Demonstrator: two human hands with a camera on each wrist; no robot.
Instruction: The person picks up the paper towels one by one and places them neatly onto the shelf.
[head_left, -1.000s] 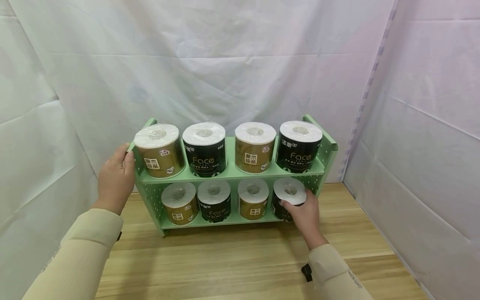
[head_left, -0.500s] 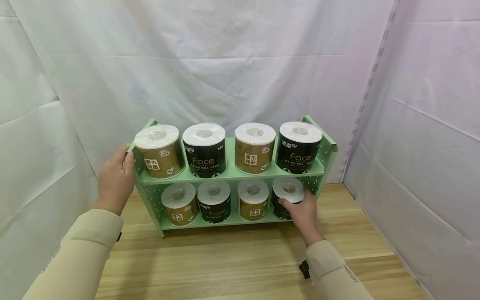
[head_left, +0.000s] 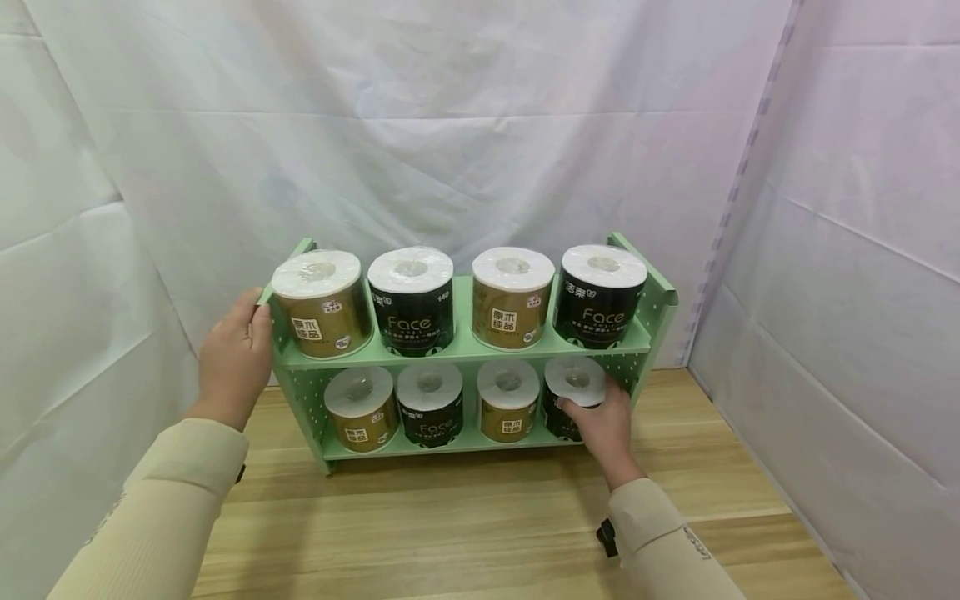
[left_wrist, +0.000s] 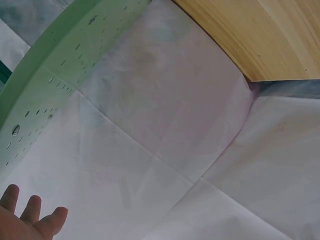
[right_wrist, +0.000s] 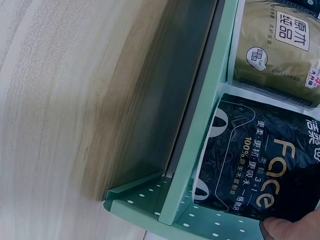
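Note:
A green two-tier shelf [head_left: 450,357] holds wrapped toilet paper rolls on both levels, gold and black alternating. My right hand [head_left: 609,421] grips the black toilet roll [head_left: 574,382] at the right end of the lower level. Its thumb lies across the front while the fingers go round the right side. In the right wrist view, the thumb [right_wrist: 287,227] shows at the wrapper of the black roll. At the shelf's upper left, my left hand [head_left: 236,358] rests its fingertips against the side panel's edge. Several of its fingers [left_wrist: 34,207] stand loosely extended beside the perforated panel in the left wrist view.
On the upper level stand gold rolls [head_left: 322,321] and black rolls [head_left: 411,321] in a row. The shelf sits on a wood-grain table [head_left: 450,525]. White cloth walls [head_left: 465,167] enclose the back and both sides.
My right hand and the lower right black toilet roll have shifted slightly left along the shelf. The left hand stays at the shelf's side.

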